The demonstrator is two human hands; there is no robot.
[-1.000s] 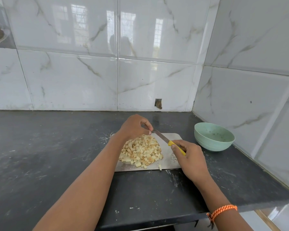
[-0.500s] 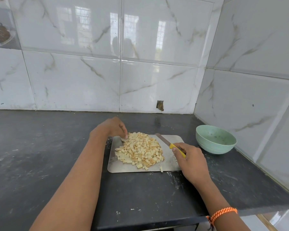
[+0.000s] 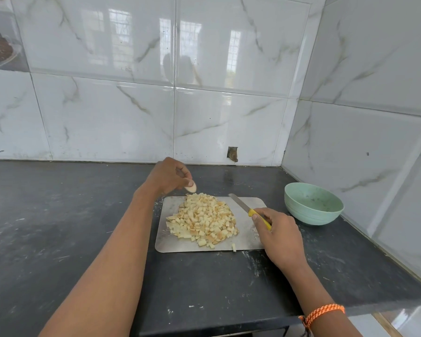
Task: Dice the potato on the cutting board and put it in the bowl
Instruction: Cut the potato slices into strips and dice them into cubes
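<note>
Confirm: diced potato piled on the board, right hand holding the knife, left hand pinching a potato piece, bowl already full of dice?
Not quite: head view shows the bowl has no dice in it. The rest stands: potato piled on the board, right hand holding the knife, left hand pinching a piece.

— Where does the potato lie?
— A heap of pale yellow diced potato cubes (image 3: pixel 203 218) covers the flat grey metal cutting board (image 3: pixel 170 243); one stray cube sits at the near edge.
— The bowl?
— The round mint-green bowl (image 3: pixel 314 204) stands upright, right of the board.
</note>
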